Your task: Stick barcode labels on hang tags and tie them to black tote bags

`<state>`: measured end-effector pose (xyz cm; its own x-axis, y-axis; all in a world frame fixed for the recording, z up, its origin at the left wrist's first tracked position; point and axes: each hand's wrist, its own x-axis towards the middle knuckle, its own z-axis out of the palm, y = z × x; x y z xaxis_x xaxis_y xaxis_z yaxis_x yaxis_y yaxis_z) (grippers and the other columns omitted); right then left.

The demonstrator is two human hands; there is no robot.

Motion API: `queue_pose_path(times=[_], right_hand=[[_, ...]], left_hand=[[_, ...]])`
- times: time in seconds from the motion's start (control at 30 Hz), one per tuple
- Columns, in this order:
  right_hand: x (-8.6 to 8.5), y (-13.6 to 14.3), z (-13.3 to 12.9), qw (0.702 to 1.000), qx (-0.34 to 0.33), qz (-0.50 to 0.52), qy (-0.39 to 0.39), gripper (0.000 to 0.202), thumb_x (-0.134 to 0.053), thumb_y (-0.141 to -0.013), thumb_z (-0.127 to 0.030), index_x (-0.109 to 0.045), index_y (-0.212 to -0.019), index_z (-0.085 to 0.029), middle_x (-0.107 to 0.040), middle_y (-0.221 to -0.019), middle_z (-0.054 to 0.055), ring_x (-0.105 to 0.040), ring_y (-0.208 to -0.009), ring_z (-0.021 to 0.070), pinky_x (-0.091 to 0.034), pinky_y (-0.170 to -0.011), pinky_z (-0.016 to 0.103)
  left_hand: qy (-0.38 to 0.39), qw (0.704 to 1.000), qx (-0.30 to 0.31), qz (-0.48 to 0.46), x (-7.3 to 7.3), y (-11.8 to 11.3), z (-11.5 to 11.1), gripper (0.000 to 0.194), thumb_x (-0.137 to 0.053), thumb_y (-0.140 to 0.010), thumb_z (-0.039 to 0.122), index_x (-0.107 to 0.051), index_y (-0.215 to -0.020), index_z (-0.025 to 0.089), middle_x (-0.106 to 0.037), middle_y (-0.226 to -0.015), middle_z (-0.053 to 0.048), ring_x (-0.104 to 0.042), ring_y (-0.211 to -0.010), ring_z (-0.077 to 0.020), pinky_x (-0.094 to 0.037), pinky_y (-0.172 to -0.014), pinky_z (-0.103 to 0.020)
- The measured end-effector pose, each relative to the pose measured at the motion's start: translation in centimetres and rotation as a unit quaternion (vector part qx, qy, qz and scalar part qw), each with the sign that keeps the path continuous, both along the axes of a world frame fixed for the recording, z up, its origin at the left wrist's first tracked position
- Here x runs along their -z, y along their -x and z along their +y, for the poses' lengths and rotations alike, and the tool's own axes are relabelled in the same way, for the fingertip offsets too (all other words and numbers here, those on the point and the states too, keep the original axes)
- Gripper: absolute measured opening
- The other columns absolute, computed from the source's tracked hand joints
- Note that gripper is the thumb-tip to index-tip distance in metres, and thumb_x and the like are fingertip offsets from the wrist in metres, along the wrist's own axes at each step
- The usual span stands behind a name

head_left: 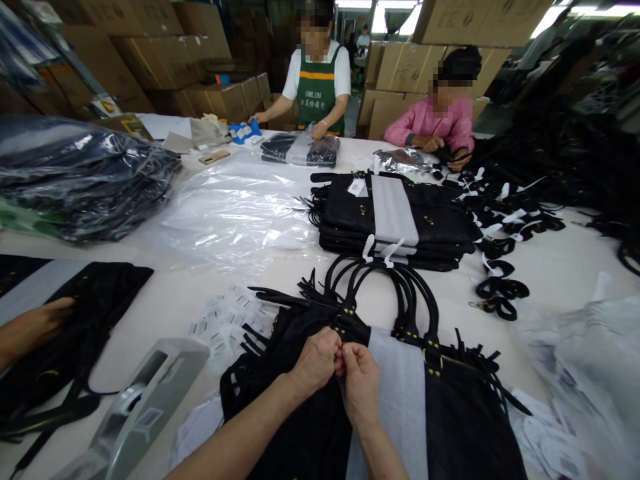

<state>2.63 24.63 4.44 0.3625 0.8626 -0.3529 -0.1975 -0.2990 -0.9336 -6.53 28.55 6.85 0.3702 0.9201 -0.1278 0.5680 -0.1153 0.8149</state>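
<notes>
A black handbag (465, 413) lies flat in front of me, with a pale grey wrapping band (400, 393) across its middle. Its looped handles (430, 300) point away from me, and gold studs and tassels show near the top edge. My left hand (317, 357) and my right hand (360, 380) meet over the base of the left handle, fingertips pinched together. Whatever small thing lies between the fingers is hidden. Just beyond the handles rests a stack of black handbags (345, 207), banded in the same grey, with a white tag (357, 187) on top.
Clear plastic bags (240, 213) and barcode labels (225, 327) lie left of centre. A grey tape dispenser (150, 407) stands at lower left, near another person's hand (35, 327). Coiled black straps (500, 287) lie right. Two people work across the table, before stacked cartons (410, 67).
</notes>
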Motion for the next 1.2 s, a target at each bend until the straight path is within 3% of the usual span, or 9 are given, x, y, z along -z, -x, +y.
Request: queue_pose_path(times=[0.17,0.3,0.47,0.6,0.7,0.83,0.97,1.1,1.2], right_hand=[[-0.6,-0.4,-0.4,0.996,-0.026,-0.083,-0.017,0.025,-0.048,-0.076,-0.042,-0.054,-0.065,-0.021,-0.054,-0.052,-0.002,-0.05,-0.047,0.0131,-0.041,-0.047,0.027],[-1.9,-1.2,-2.3,0.965,-0.044,-0.252,-0.052,0.027,-0.062,-0.065,-0.03,-0.061,-0.091,-0.02,-0.062,-0.097,0.008,-0.052,-0.095,0.0264,-0.038,-0.083,0.042],[-2.2,-0.7,-4.5,0.772,-0.177,-0.607,-0.066,0.03,-0.046,-0.08,-0.018,-0.055,-0.107,-0.012,-0.06,-0.104,0.015,-0.054,-0.091,0.0284,-0.04,-0.076,0.043],[-2.0,-0.3,-5.4,0.689,-0.209,-0.686,-0.107,0.042,-0.045,-0.071,-0.007,-0.051,-0.113,-0.008,-0.059,-0.107,0.018,-0.054,-0.092,0.0293,-0.04,-0.08,0.043],[-1.8,-1.0,-5.6,0.672,-0.209,-0.697,-0.14,0.05,-0.042,-0.064,0.0,-0.051,-0.113,-0.007,-0.06,-0.106,0.017,-0.054,-0.093,0.0284,-0.041,-0.08,0.04],[-1.9,-1.9,-5.7,0.674,-0.199,-0.691,-0.169,0.038,-0.037,-0.068,0.006,-0.059,-0.093,-0.013,-0.064,-0.076,0.009,-0.056,-0.069,0.0217,-0.043,-0.064,0.033],[-2.7,0.1,-5.9,0.675,-0.205,-0.682,-0.196,0.03,-0.038,-0.072,0.004,-0.061,-0.079,-0.014,-0.06,-0.064,0.008,-0.053,-0.059,0.0213,-0.042,-0.057,0.035],[-2.7,4.7,-5.9,0.656,-0.247,-0.673,-0.236,0.021,-0.044,-0.071,-0.003,-0.062,-0.078,-0.011,-0.063,-0.066,0.011,-0.055,-0.058,0.0207,-0.043,-0.052,0.033],[-2.2,6.8,-5.9,0.637,-0.278,-0.674,-0.251,0.027,-0.051,-0.071,-0.014,-0.058,-0.097,-0.008,-0.066,-0.085,0.011,-0.058,-0.074,0.0196,-0.046,-0.057,0.029]], left_hand=[[0.031,0.999,-0.004,-0.026,-0.6,0.3,0.3,0.014,-0.039,-0.067,0.008,-0.049,-0.062,0.016,-0.047,-0.067,0.001,-0.046,-0.058,-0.0098,-0.038,-0.056,-0.022],[0.085,0.995,0.011,-0.059,-1.2,0.9,1.0,0.013,-0.041,-0.065,0.008,-0.052,-0.064,0.016,-0.046,-0.058,0.006,-0.044,-0.046,-0.0066,-0.037,-0.049,-0.019],[0.125,0.989,0.001,-0.083,-1.1,1.2,1.6,0.01,-0.044,-0.065,0.011,-0.053,-0.066,0.014,-0.044,-0.044,0.009,-0.044,-0.04,-0.0068,-0.036,-0.046,-0.018],[0.132,0.987,-0.005,-0.087,-1.2,1.5,1.6,0.008,-0.046,-0.065,0.015,-0.053,-0.067,0.014,-0.047,-0.042,0.008,-0.047,-0.04,-0.0076,-0.038,-0.047,-0.018],[0.115,0.99,-0.017,-0.075,-1.5,2.2,1.6,0.008,-0.047,-0.066,0.018,-0.053,-0.067,0.014,-0.049,-0.044,0.006,-0.05,-0.042,-0.0086,-0.039,-0.046,-0.019],[0.044,0.997,-0.056,-0.035,-2.2,3.1,1.8,0.011,-0.045,-0.069,0.022,-0.053,-0.068,0.015,-0.048,-0.047,0.006,-0.051,-0.044,-0.0106,-0.041,-0.047,-0.021],[-0.061,0.997,-0.051,-0.007,-3.2,2.6,1.2,0.015,-0.043,-0.072,0.02,-0.057,-0.073,0.017,-0.061,-0.076,-0.003,-0.058,-0.077,-0.0164,-0.046,-0.077,-0.032],[-0.174,0.98,0.083,0.052,-2.4,1.2,0.2,0.033,-0.045,-0.072,0.016,-0.059,-0.102,0.016,-0.053,-0.121,-0.009,-0.039,-0.12,-0.0221,-0.031,-0.101,-0.039],[-0.296,0.919,0.182,0.184,0.0,1.2,0.2,0.045,-0.046,-0.077,0.023,-0.048,-0.121,0.016,-0.042,-0.134,-0.01,-0.03,-0.127,-0.026,-0.031,-0.1,-0.044]])
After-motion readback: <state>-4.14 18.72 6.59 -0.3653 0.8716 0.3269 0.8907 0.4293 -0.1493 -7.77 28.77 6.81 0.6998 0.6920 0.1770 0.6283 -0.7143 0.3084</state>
